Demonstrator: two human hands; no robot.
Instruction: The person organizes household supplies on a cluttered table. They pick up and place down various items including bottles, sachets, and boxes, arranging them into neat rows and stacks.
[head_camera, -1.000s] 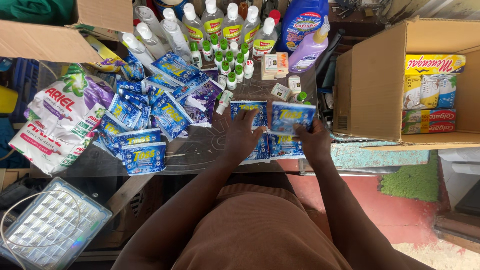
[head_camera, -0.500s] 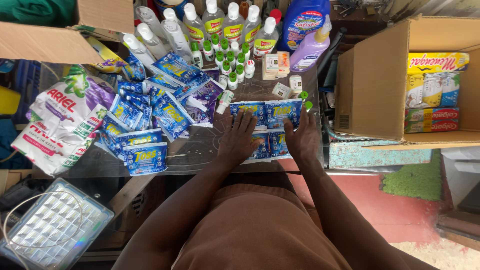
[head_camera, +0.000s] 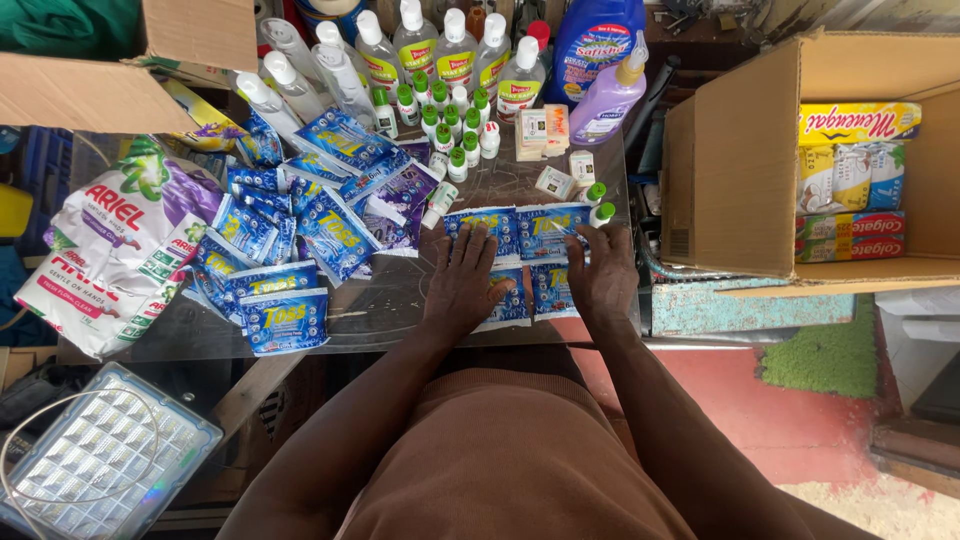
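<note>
Seen from above, a person's left hand (head_camera: 462, 285) and right hand (head_camera: 603, 272) lie flat with fingers spread, pressing on a group of blue detergent sachets (head_camera: 520, 232) at the near edge of a glass table (head_camera: 380, 312). More blue packets (head_camera: 290, 250) lie scattered to the left. White bottles (head_camera: 440, 45) stand behind them, and an open cardboard box (head_camera: 740, 160) sits to the right.

— Where did the camera sit?
— On the person's head, facing steeply down over the lap at the table (head_camera: 390, 310).
— How near?
— Close; both hands (head_camera: 530, 275) lay mid-frame, a box (head_camera: 740, 170) at right, floor (head_camera: 800, 400) below. It was the only view.
</note>
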